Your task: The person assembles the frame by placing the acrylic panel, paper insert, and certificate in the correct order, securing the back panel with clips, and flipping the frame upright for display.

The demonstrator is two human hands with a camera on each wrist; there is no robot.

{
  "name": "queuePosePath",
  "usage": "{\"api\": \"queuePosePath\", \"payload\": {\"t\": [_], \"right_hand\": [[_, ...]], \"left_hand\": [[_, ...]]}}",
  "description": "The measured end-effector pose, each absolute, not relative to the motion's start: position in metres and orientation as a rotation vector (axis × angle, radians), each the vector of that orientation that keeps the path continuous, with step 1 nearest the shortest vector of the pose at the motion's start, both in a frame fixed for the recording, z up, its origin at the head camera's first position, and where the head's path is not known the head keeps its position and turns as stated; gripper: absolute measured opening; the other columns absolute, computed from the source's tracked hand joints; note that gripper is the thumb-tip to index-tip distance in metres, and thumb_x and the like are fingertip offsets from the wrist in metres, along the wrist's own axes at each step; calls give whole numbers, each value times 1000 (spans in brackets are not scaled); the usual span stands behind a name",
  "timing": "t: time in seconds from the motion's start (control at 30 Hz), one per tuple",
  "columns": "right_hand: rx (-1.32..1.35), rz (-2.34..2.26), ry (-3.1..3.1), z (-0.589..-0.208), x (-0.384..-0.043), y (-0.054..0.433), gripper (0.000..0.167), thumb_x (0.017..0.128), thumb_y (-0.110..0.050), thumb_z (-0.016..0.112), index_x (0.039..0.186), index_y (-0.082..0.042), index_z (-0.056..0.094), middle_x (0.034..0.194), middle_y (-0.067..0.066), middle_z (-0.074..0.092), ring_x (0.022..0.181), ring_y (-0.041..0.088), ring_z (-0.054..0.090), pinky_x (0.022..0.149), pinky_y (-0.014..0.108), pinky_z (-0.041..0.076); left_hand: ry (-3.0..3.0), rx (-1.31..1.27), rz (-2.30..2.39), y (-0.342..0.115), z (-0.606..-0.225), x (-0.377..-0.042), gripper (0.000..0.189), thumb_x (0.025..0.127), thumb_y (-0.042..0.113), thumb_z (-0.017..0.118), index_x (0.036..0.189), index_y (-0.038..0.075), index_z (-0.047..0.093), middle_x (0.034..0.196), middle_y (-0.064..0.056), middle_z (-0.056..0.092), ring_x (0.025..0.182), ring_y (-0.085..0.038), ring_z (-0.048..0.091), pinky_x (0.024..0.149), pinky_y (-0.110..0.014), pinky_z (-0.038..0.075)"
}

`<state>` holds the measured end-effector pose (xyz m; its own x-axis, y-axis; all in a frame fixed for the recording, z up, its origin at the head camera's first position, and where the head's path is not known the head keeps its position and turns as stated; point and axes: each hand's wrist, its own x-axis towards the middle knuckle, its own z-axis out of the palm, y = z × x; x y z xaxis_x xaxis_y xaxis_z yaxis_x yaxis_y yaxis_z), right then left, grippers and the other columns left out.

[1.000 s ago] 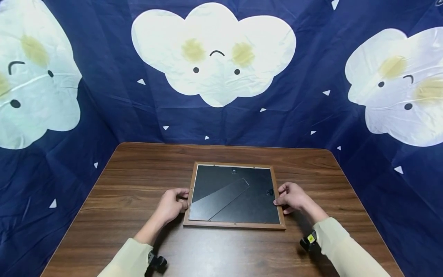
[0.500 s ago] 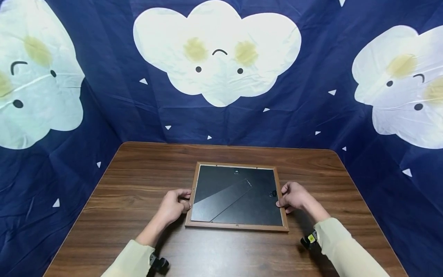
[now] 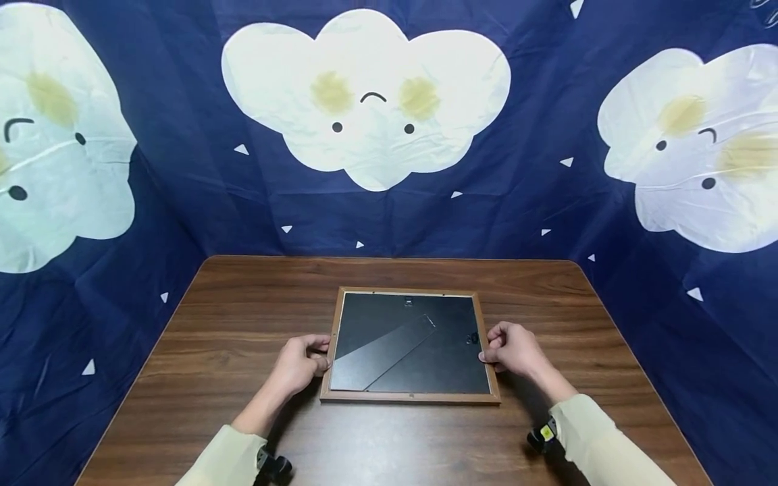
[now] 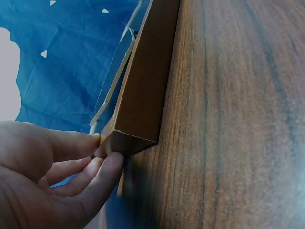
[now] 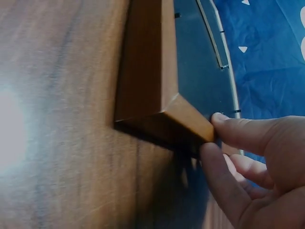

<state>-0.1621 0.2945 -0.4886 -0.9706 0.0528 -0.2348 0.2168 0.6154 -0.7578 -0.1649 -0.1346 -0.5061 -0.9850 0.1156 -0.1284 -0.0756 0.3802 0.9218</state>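
A wooden picture frame (image 3: 450,354) lies back side up on the brown table, with its black backing showing. A folded easel stand (image 3: 385,358) slants across that backing, and small metal fittings sit near the far and right edges. My left hand (image 3: 296,366) pinches the frame's left side between thumb and fingers. On the opposite side, my right hand (image 3: 515,349) grips the edge, its thumb over the top near the backing. In the left wrist view, fingertips press on the frame's side (image 4: 147,81) close to its near corner. The right wrist view shows the same kind of pinch.
The wood-grain table (image 3: 243,304) has rounded far corners. Behind and beside it hangs a dark blue cloth (image 3: 182,135) printed with white clouds. A small black camera (image 3: 276,467) is strapped to the left wrist, another (image 3: 539,437) to the right.
The head view shifts slightly right and back again. Both hands keep their hold on the frame's sides, and the frame stays in place on the table.
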Motion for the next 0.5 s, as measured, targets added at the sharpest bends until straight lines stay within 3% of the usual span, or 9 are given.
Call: {"api": "queuePosePath", "payload": {"t": [0.37,0.5], "right_hand": [[267,-1376,2602,-489,-151,293,40,79,0,85,111,7,62,86,11,66,65,18,68,58,35,61],[284,-1426,2575,-492,-146,292,38,80,2,83,111,7,63,88,12,66,67,18,69,59,36,62]], "left_hand": [[2603,146,1491,-133,-502,-179,43,78,-16,65,121,-14,66,104,-22,72,76,-19,68,64,-28,59],[2708,187,1359,-134,-498,-187,39,79,-11,69,118,-9,70,105,-19,74,87,-24,71,77,-34,58]]}}
